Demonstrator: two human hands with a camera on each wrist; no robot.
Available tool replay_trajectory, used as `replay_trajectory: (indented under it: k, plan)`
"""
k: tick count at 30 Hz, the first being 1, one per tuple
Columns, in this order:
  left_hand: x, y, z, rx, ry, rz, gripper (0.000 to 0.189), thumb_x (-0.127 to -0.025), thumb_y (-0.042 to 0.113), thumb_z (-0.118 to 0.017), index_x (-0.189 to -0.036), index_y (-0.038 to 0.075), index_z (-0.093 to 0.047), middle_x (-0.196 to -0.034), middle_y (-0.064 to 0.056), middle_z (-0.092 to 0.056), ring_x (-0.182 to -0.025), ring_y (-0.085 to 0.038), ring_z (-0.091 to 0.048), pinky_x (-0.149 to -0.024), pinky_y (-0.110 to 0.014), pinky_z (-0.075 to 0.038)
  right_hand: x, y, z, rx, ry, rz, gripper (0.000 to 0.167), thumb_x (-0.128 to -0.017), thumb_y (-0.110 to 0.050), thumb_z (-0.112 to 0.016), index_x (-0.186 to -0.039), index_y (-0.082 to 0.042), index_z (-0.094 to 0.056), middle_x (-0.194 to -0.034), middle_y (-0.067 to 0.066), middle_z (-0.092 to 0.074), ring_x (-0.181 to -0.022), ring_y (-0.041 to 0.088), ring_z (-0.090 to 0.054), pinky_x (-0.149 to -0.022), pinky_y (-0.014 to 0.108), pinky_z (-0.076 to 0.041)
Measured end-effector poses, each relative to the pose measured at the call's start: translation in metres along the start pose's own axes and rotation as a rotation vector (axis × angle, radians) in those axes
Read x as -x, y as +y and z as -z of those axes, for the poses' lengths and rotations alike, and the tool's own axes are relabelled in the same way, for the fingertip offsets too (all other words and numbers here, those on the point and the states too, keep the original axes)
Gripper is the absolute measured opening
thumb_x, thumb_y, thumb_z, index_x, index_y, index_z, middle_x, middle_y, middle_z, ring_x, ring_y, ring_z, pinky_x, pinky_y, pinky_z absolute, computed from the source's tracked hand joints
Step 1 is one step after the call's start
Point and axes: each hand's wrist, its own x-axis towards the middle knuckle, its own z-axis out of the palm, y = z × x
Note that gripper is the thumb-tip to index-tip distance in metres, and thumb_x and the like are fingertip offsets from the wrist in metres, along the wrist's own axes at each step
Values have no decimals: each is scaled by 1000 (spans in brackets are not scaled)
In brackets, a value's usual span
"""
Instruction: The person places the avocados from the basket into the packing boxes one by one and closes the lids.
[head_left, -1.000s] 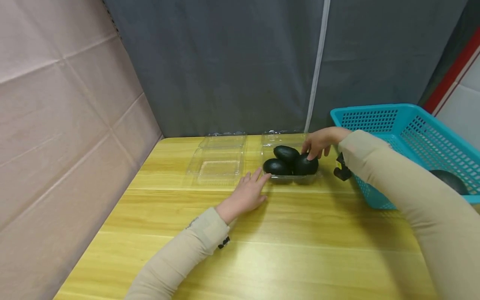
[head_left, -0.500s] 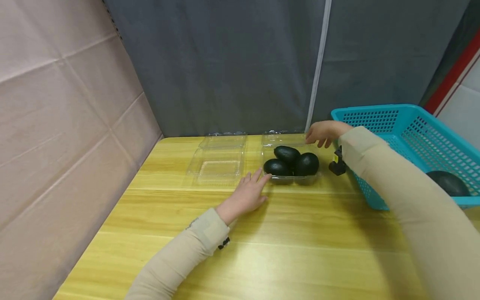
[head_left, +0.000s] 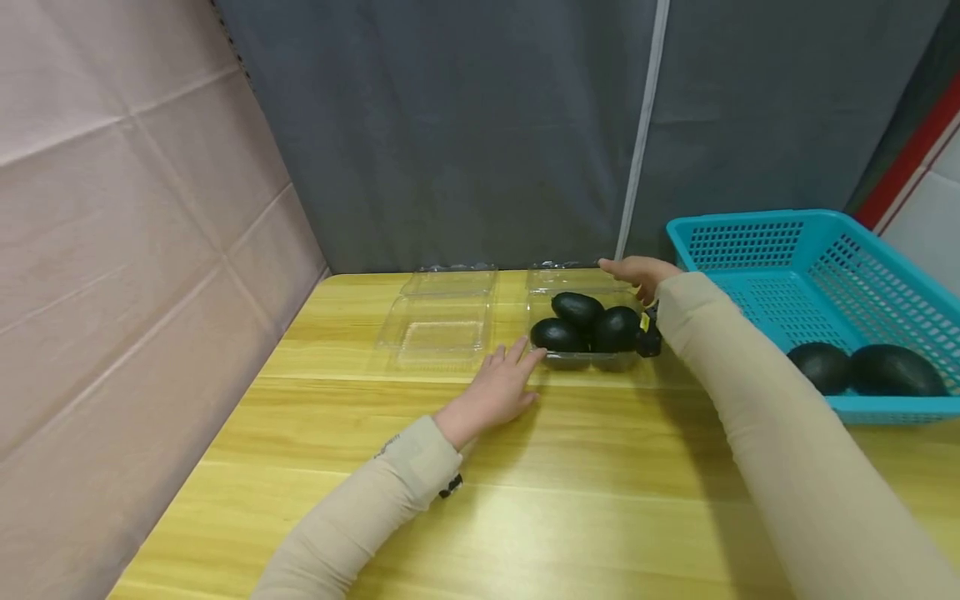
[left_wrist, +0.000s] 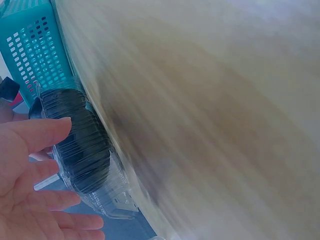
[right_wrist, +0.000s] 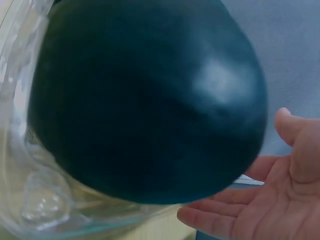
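Three smooth, dark avocados (head_left: 557, 335) lie in an open clear plastic clamshell box (head_left: 542, 312), its lid (head_left: 573, 279) folded back against the curtain. My left hand (head_left: 495, 392) rests low at the box's front left corner, fingers spread and fairly straight, fingertips right at the rim. Behind the rightmost avocado (head_left: 617, 328), my right hand (head_left: 641, 273) reaches over the right side of the box toward the lid, with nothing in its grasp. In the right wrist view that avocado (right_wrist: 150, 100) fills most of the picture, with the right hand's loose fingers (right_wrist: 215, 215) beyond it.
A second clear clamshell box (head_left: 442, 333) stands open on the left of the wooden table (head_left: 525, 500). To the right, a turquoise basket (head_left: 750, 219) holds two more avocados (head_left: 896, 371). A grey curtain (head_left: 450, 133) hangs directly behind the boxes.
My right hand has let go of the rightmost avocado, lifted away, and moved back to the lid's right side. The left hand has stayed at the box.
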Motion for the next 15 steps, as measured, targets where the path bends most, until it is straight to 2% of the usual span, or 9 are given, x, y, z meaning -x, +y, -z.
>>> replay_trajectory:
  k: [5,12,15]
  plan:
    - [0,1,0,3,-2,3,66,-87,28,-61,-143,18,-28,-150,-15,-20,-129,-46,-29,-107,-54,-26,1,5,2,-25,-20,36,80,-95,-54,-14,-142,8,7,-144,37,8,-130,55,-5,-109,58,-13]
    - [1,2,1,-8,3,2,66,-87,28,-61,-143,17,-28,-150,-16,-21,-129,-46,-30,-106,-54,-27,3,13,5,-131,78,86,80,-95,-53,-18,-142,4,12,-143,40,2,-132,53,-7,-109,57,-16]
    - [1,1,1,-5,6,4,66,-87,28,-61,-143,17,-28,-150,-16,-21,-129,-46,-29,-106,-54,-27,3,15,5,-180,95,103,79,-95,-51,-19,-142,3,15,-143,40,1,-132,52,-8,-109,57,-15]
